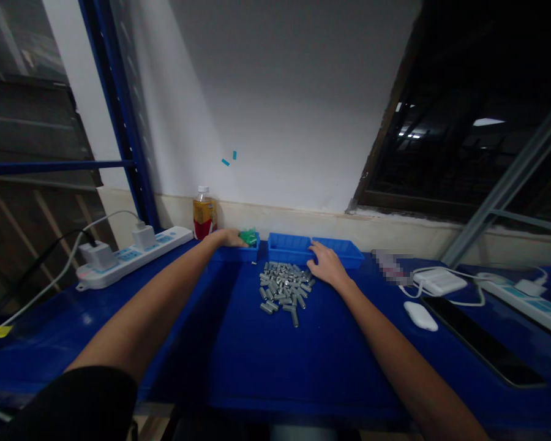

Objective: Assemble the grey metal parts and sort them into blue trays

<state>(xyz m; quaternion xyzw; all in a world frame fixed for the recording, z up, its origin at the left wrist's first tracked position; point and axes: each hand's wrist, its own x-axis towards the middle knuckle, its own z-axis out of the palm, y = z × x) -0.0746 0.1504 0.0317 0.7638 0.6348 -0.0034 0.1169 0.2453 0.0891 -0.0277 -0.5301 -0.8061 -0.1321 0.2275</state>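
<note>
My left hand (230, 237) reaches into the left blue bin (236, 253), closed around some small green pieces (248, 236). Its fingertips are partly hidden among them, and their exact kind is too small to make out. At the near edge where the middle blue bin (288, 255) meets the right blue bin (344, 254), my right hand (327, 263) rests with thumb and fingers apart and nothing visible in it. A heap of small silver metal cylinders (284, 286) lies on the blue table in front of the middle bin, just left of my right hand.
A drink bottle (204, 214) stands against the wall behind my left hand. At left lies a power strip (133, 254) with plugs and cables. To the right are a white charger (438, 280), an earbud case (420, 316), a black phone (482, 340) and another power strip (528, 300).
</note>
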